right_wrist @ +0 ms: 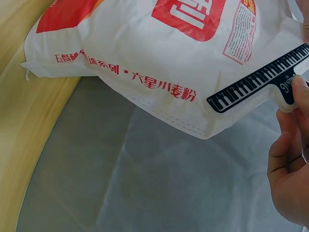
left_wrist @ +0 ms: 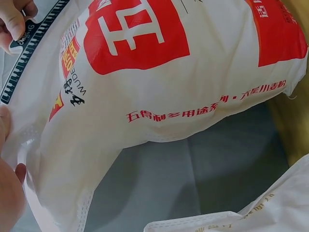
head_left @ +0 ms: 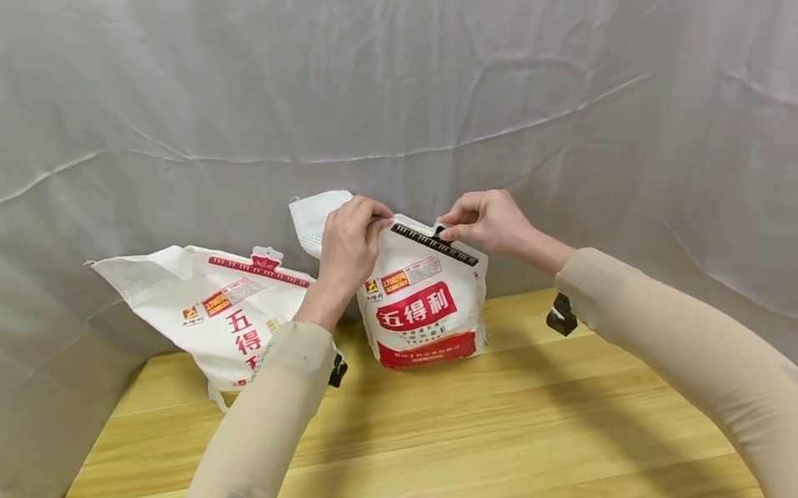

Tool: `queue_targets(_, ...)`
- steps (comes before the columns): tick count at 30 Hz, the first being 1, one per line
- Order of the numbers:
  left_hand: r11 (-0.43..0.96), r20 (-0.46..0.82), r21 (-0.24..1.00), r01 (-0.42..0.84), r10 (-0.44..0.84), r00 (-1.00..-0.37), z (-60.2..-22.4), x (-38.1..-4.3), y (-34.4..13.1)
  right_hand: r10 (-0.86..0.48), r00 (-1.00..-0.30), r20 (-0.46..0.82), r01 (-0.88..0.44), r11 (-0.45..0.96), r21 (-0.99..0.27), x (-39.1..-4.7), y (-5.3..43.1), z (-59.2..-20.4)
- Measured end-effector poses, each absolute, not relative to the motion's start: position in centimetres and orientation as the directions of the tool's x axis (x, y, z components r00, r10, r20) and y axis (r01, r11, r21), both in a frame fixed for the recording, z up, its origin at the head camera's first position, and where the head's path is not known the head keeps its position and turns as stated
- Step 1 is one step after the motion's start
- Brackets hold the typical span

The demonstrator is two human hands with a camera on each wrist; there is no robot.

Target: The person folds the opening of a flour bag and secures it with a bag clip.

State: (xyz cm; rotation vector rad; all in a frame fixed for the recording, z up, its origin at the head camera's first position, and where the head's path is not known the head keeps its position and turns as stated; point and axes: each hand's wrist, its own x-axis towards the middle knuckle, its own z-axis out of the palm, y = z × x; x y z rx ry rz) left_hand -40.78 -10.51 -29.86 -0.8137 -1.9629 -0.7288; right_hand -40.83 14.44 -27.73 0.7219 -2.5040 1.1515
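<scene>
A white flour bag [head_left: 418, 280] with red panels stands upright on the table, its top folded over. Across the fold lies a long black bag clip [head_left: 435, 244] with a toothed bar. The right hand [head_left: 490, 223] pinches the clip's handle between thumb and fingers, as the right wrist view also shows. At the clip's left end, the left hand [head_left: 353, 242] pinches the folded bag top, from which a loose white corner [head_left: 319, 216] sticks up behind the hand. In the left wrist view, only part of the left hand [left_wrist: 12, 193] shows at the edge.
To the left, a second white flour bag [head_left: 217, 306] leans at a tilt, with a red bag clip [head_left: 258, 269] on its top; the left forearm hides part of it. Grey cloth [head_left: 376, 75] hangs close behind the wooden table [head_left: 485, 440].
</scene>
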Motion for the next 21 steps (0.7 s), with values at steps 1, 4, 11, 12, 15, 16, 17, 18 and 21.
queue_targets(1, 0.618, 0.873, 0.179, 0.765, 0.259, -0.414, -29.83, -40.76, -10.49, -0.323, -0.832, 0.45, -0.552, 0.557, -0.62, -40.83, 14.39, -27.68)
queue_targets(4, 0.626, 0.869, 0.185, 0.758, 0.256, -0.423, -29.79, -40.73, -10.45, -0.33, -0.838, 0.434, -0.544, 0.563, -0.622, -40.99, 14.3, -27.6)
queue_targets(11, 0.636, 0.864, 0.187, 0.748, 0.256, -0.434, -29.7, -40.69, -10.5, -0.353, -0.839, 0.414, -0.544, 0.548, -0.635, -41.22, 14.15, -27.49)
queue_targets(12, 0.637, 0.863, 0.189, 0.747, 0.255, -0.436, -29.71, -40.7, -10.52, -0.354, -0.838, 0.416, -0.546, 0.553, -0.629, -41.23, 14.13, -27.5)
queue_targets(15, 0.638, 0.86, 0.199, 0.744, 0.25, -0.445, -29.78, -40.71, -10.58, -0.346, -0.837, 0.423, -0.545, 0.584, -0.602, -41.19, 14.16, -27.64)
queue_targets(16, 0.637, 0.859, 0.203, 0.743, 0.249, -0.448, -29.8, -40.71, -10.59, -0.343, -0.838, 0.425, -0.544, 0.595, -0.592, -41.12, 14.17, -27.68)
queue_targets(17, 0.635, 0.858, 0.206, 0.744, 0.249, -0.449, -29.83, -40.71, -10.6, -0.341, -0.84, 0.423, -0.54, 0.606, -0.584, -41.05, 14.2, -27.72)
queue_targets(18, 0.633, 0.858, 0.207, 0.746, 0.249, -0.449, -29.85, -40.72, -10.61, -0.337, -0.841, 0.424, -0.537, 0.615, -0.577, -40.94, 14.2, -27.74)
queue_targets(21, 0.631, 0.86, 0.198, 0.75, 0.255, -0.442, -29.87, -40.74, -10.62, -0.326, -0.844, 0.426, -0.53, 0.63, -0.568, -40.67, 14.19, -27.79)
